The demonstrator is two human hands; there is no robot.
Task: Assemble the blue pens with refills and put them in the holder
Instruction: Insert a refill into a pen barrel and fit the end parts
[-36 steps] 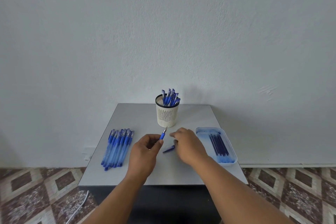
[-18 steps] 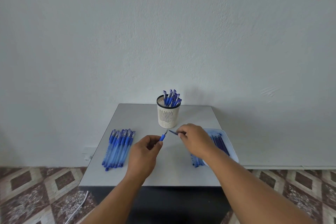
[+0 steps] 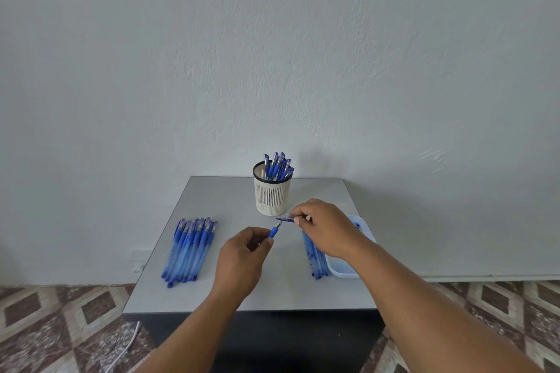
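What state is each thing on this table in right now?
Pen: held in left hand, tip pointing up.
Cap: pinched in right hand, off the pen.
Holder: upright, pens inside.
Pens at left: lying in a row.
Tray: flat, partly hidden.

Both forearms are bare to the frame's edge; the left hand (image 3: 242, 260) and right hand (image 3: 325, 228) wear nothing.

wall (image 3: 272, 54): plain white | floor (image 3: 45, 327): brown diamond tiles | table (image 3: 212, 200): grey
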